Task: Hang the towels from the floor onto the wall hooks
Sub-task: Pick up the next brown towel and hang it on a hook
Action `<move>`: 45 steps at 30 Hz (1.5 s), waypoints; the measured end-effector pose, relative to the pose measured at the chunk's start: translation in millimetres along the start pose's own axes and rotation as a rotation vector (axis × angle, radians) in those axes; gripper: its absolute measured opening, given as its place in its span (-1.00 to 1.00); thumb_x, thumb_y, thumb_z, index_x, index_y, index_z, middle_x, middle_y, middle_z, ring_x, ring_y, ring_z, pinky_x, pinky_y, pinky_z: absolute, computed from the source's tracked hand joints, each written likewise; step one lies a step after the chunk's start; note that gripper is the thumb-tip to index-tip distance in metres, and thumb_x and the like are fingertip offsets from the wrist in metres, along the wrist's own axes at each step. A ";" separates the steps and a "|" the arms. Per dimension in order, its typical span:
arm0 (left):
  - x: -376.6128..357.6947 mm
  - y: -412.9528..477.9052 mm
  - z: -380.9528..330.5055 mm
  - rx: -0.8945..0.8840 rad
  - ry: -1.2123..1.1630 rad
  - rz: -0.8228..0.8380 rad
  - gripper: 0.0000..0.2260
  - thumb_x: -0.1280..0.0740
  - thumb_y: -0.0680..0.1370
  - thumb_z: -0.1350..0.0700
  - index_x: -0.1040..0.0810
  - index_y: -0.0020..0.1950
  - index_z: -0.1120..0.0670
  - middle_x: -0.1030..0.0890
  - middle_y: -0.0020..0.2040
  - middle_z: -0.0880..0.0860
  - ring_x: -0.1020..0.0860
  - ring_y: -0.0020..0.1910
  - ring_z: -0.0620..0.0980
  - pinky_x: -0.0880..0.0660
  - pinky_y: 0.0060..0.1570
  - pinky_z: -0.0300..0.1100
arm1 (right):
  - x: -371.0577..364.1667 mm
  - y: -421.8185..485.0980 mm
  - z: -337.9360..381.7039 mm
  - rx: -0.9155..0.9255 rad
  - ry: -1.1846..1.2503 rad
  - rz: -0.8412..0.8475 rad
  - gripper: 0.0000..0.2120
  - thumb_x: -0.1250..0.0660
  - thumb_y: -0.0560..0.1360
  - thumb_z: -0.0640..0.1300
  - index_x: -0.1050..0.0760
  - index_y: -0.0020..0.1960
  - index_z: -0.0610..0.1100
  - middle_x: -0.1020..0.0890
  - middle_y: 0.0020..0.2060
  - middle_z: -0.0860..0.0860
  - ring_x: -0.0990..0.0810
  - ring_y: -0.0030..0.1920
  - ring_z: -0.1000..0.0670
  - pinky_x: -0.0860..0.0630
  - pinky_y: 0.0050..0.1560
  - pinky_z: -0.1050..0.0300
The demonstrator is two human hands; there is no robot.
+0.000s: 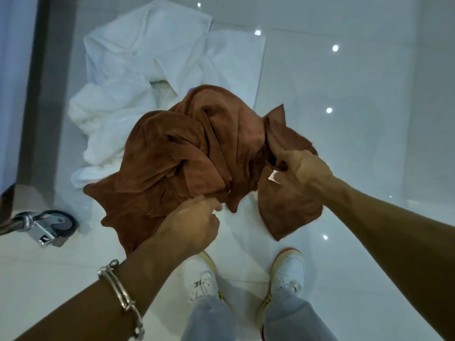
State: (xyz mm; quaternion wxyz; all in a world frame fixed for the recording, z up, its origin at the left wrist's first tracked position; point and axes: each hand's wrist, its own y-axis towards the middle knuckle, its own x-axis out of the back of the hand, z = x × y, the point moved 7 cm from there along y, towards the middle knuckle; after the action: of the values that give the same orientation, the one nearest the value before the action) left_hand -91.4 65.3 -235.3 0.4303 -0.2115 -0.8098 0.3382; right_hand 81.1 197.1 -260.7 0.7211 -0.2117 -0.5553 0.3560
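Floor: glossy white tiles (369,168) with small light reflections; no wall hook is in view.
White towels: a crumpled heap (138,70) lies on the floor, beyond the hands and a little to the left.
Brown towel: it (177,148) is bunched and held up between both hands, in front of the white heap. Its lower corners hang down; I cannot tell if any part touches the floor.
Left hand: it (192,222) has its fingers curled and pinches the near edge of the brown towel. A bracelet (120,291) is on the wrist.
Right hand: it (300,173) has its fingers closed round a gathered fold at the right side of the towel, just beside a small white label (273,177).
Other things: a caster (59,225) at the left edge, and two white shoes (202,279) below the towel.
Step in hand: I judge that the brown towel is picked up and the hands are searching for an edge or a loop. The white towels are not yet hung.
Next move: probably to pull the hands apart so the cloth opens, then to turn to the wall and lift the towel to a hook. The bunched folds need straightening first, and a trailing corner could catch under the shoes.
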 end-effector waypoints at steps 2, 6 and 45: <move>26.1 -13.9 -20.4 -0.041 -0.017 -0.029 -0.73 -0.17 0.58 0.13 -0.50 0.25 0.02 -0.51 0.16 0.00 -0.46 0.18 0.00 -0.32 0.16 -0.25 | 24.5 -21.4 4.6 0.029 0.042 0.125 -0.85 -0.36 0.46 -0.11 -0.57 0.02 -0.06 -0.58 -0.11 0.01 -0.57 -0.05 -0.08 -0.48 -0.13 0.12; 79.2 -47.2 -59.8 -0.092 -0.027 -0.042 -0.62 -0.20 0.58 0.13 -0.36 0.41 0.03 -0.44 0.33 -0.01 -0.39 0.31 -0.03 -0.23 0.29 -0.29 | 95.2 -73.0 26.3 0.090 0.124 0.260 -0.88 -0.34 0.42 -0.16 -0.60 -0.08 0.01 -0.62 -0.12 0.03 -0.58 -0.08 -0.02 -0.53 -0.10 0.12; 529.3 -576.2 -301.2 -0.577 0.103 -0.808 -0.57 0.06 0.54 -0.27 0.03 0.41 -0.42 -0.63 -0.01 0.04 -0.57 -0.06 0.00 -0.50 -0.06 -0.04 | 550.5 -601.2 366.5 0.556 0.152 -0.463 -0.77 -0.20 0.60 -0.03 -0.54 -0.15 -0.09 -0.60 -0.23 0.03 -0.52 -0.22 0.07 -0.41 -0.19 0.24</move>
State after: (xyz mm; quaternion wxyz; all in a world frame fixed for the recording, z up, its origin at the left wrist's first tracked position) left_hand -154.0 117.9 599.1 0.4904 -0.0076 -0.8652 -0.1043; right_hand -28.9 181.2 626.1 0.8518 0.0978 -0.4153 0.3039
